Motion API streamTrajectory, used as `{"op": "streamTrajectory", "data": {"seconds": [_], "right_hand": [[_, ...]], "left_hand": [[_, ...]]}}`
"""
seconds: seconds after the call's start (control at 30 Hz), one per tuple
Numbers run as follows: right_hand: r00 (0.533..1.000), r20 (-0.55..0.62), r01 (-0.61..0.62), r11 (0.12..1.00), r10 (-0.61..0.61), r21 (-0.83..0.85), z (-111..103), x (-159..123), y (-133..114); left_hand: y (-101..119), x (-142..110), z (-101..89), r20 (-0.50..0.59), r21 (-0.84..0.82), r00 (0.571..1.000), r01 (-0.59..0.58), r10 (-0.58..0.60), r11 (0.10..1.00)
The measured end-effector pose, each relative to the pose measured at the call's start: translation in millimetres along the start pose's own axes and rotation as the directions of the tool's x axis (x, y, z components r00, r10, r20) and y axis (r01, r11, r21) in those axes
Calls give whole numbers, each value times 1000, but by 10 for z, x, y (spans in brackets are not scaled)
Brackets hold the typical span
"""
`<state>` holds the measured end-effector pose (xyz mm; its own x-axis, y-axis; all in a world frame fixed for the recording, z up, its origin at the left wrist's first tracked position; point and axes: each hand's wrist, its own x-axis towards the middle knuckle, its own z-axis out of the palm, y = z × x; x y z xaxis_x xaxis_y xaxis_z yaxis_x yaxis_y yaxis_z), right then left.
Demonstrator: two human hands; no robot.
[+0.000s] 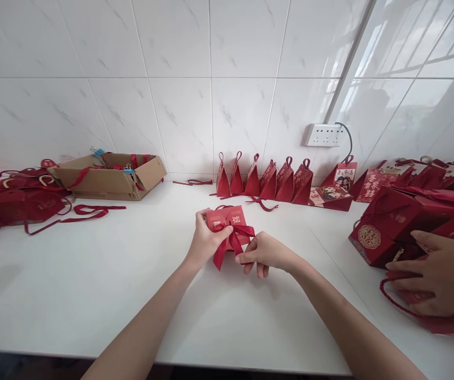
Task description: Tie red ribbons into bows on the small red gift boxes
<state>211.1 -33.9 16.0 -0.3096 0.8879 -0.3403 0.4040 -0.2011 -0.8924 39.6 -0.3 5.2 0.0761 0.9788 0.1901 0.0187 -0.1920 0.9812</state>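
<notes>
A small red gift box (pixel 216 216) with gold lettering is in front of me on the white table. Tied across its front is a dark red ribbon bow (pixel 219 255). My left hand (pixel 204 240) grips the box from its left side, the thumb pressing on the knot. At the lower right of the box, my right hand (pixel 264 254) is closed in a pinch on a piece of the bow's ribbon. The fingertips partly hide that ribbon end.
Several red triangular boxes (pixel 267 181) stand along the tiled wall. A cardboard box (pixel 104 183) and loose ribbon (pixel 88 211) lie left. Another person's hand (pixel 443 277) touches red boxes (pixel 389 227) at right. A power strip (pixel 324 135) is on the wall.
</notes>
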Motion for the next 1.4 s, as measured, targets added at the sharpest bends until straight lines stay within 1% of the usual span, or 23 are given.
{"op": "streamTrajectory", "data": {"seconds": [0.1, 0.17, 0.23, 0.3, 0.33, 0.37, 0.4, 0.43, 0.5, 0.57, 0.63, 0.7, 0.77, 0.9, 0.97, 1.1, 1.3, 1.4], "right_hand": [[1000, 4, -20, 999, 20, 46, 75, 68, 39], [1000, 4, -22, 998, 22, 59, 82, 101, 67], [999, 43, -29, 999, 28, 19, 23, 96, 80], [996, 84, -26, 999, 29, -43, -85, 58, 77], [997, 80, -6, 998, 11, -64, -141, 37, 72], [999, 47, 31, 997, -28, -72, -190, 21, 67], [996, -15, 87, 994, -88, -68, -222, 14, 64], [983, -91, 154, 986, -159, -59, -235, 20, 64], [935, -228, 270, 962, -271, -35, -202, 67, 75], [901, -312, 319, 948, -301, 4, -120, 137, 95], [898, -335, 328, 941, -285, 77, -43, 195, 116], [908, -315, 341, 924, -275, 174, -10, 222, 134], [917, -285, 352, 900, -278, 256, -24, 224, 148], [919, -300, 340, 897, -254, 283, -104, 212, 171], [919, -305, 340, 896, -251, 287, -128, 217, 181], [914, -296, 365, 881, -277, 301, -136, 241, 201], [923, -245, 370, 860, -297, 351, -143, 260, 226], [932, -193, 359, 855, -307, 374, -177, 249, 240]], "left_hand": [[-10, 6, 3, -3, 9, 1000, -8, 8, 1000], [-8, 6, 3, -8, 41, 1000, -26, 27, 999], [-1, 6, 2, -20, 74, 999, -41, 43, 996], [5, 7, -3, -31, 86, 999, -40, 43, 995], [7, 9, -5, -34, 85, 999, -33, 36, 996], [8, 12, -7, -34, 81, 999, -25, 28, 996], [7, 14, -8, -31, 74, 999, -20, 22, 997], [5, 15, -8, -27, 68, 999, -16, 18, 998], [-2, 15, -8, -14, 58, 1000, -14, 15, 998], [-9, 12, -13, 0, 57, 1000, -16, 16, 998], [-17, 14, -31, 17, 50, 1000, -19, 19, 999], [-30, 31, -62, 58, 19, 998, -25, 24, 999], [-50, 62, -105, 114, -25, 992, -43, 46, 999], [-100, 132, -172, 205, -78, 973, -92, 107, 993], [-122, 151, -179, 200, -79, 973, -98, 112, 992], [-167, 166, -157, 127, -68, 987, -93, 101, 993], [-222, 197, -155, 115, -49, 984, -130, 135, 990], [-217, 211, -165, 113, -48, 984, -135, 140, 990]]}}
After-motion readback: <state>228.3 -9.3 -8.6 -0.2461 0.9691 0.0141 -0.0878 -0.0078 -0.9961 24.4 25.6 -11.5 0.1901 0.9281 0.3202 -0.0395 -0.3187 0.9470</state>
